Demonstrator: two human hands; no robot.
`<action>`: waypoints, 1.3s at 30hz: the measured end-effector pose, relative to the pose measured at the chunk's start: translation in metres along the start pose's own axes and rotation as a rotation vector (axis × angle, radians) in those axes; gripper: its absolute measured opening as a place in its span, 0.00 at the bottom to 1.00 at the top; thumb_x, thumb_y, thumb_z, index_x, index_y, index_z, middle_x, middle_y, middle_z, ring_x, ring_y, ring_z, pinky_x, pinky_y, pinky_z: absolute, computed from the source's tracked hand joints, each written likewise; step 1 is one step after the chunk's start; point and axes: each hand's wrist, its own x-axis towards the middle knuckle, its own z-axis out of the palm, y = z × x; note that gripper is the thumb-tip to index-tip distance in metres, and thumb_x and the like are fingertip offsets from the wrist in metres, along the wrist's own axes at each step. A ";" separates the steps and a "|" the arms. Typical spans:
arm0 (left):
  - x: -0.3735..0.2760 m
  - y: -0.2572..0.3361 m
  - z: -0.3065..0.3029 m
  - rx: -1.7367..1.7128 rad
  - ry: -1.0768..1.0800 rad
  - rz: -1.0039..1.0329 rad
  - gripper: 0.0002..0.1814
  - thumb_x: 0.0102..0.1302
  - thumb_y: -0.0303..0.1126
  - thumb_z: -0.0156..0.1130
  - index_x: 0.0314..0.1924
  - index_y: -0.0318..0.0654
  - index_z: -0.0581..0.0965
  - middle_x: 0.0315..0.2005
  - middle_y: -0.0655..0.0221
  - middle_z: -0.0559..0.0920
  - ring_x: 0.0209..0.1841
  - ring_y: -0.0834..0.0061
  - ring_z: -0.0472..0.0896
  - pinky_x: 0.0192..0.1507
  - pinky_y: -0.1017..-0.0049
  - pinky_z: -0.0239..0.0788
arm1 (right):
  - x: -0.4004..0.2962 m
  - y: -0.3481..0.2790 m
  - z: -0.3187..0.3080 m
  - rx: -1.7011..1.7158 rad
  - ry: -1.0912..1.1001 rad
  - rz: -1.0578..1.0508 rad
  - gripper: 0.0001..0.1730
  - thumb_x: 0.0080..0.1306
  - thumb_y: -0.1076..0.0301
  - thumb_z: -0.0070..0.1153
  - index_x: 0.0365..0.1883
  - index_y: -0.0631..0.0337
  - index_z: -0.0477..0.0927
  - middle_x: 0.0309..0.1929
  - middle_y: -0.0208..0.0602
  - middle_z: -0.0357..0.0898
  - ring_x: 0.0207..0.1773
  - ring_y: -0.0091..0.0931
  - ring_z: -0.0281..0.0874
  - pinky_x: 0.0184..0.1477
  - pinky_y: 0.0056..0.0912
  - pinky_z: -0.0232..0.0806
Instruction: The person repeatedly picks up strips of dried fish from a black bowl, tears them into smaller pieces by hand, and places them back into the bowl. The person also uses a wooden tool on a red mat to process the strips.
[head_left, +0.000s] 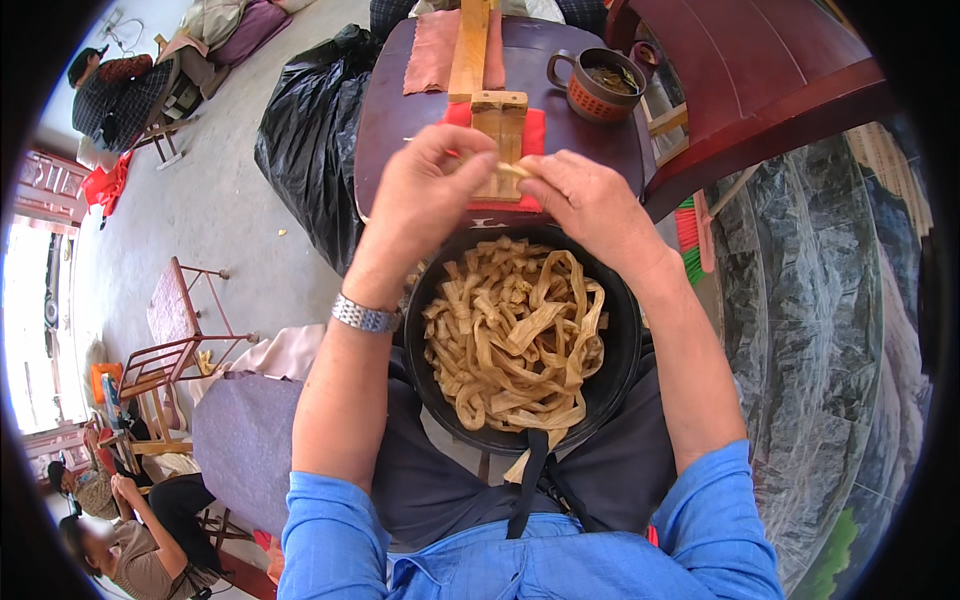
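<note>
My left hand (439, 184) and my right hand (589, 199) are close together above a wooden block (499, 124). A short pale yellow strip (513, 170) spans the gap between them, its right end pinched by my right fingers. My left thumb and index finger close on its other end; that hand is slightly blurred. The block stands on a red cloth (534, 139) on a dark maroon seat (390, 135). Below my wrists, a black round basin (626, 382) between my thighs holds a heap of tan flat fibre strips (517, 337), some looped and some bunched into knots.
A mug (604, 94) with dark liquid and leaves stands at the seat's right. A black plastic bag (315, 142) bulges on the left. A reddish wooden chair (757, 97) is at upper right, above a broom (694, 236). Other people (142, 547) sit at left.
</note>
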 end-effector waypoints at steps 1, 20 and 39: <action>0.005 0.002 -0.003 -0.035 0.039 0.007 0.10 0.72 0.31 0.68 0.49 0.35 0.82 0.37 0.75 0.85 0.36 0.88 0.78 0.41 0.84 0.72 | 0.003 0.002 -0.001 -0.090 0.010 0.009 0.12 0.72 0.65 0.59 0.49 0.62 0.81 0.37 0.45 0.81 0.44 0.43 0.81 0.45 0.42 0.76; 0.024 -0.053 0.006 0.617 0.117 0.059 0.11 0.67 0.34 0.66 0.41 0.32 0.82 0.32 0.59 0.87 0.36 0.68 0.85 0.42 0.68 0.76 | -0.004 0.043 0.033 -0.656 0.036 0.020 0.04 0.66 0.67 0.57 0.32 0.53 0.82 0.30 0.32 0.81 0.39 0.31 0.83 0.42 0.39 0.69; -0.055 0.043 0.039 -0.966 -0.421 -0.578 0.25 0.83 0.51 0.48 0.49 0.33 0.78 0.33 0.73 0.81 0.37 0.81 0.81 0.41 0.79 0.76 | -0.036 -0.080 -0.013 0.071 0.084 -0.521 0.14 0.53 0.68 0.65 0.40 0.55 0.88 0.42 0.28 0.84 0.51 0.30 0.83 0.51 0.36 0.75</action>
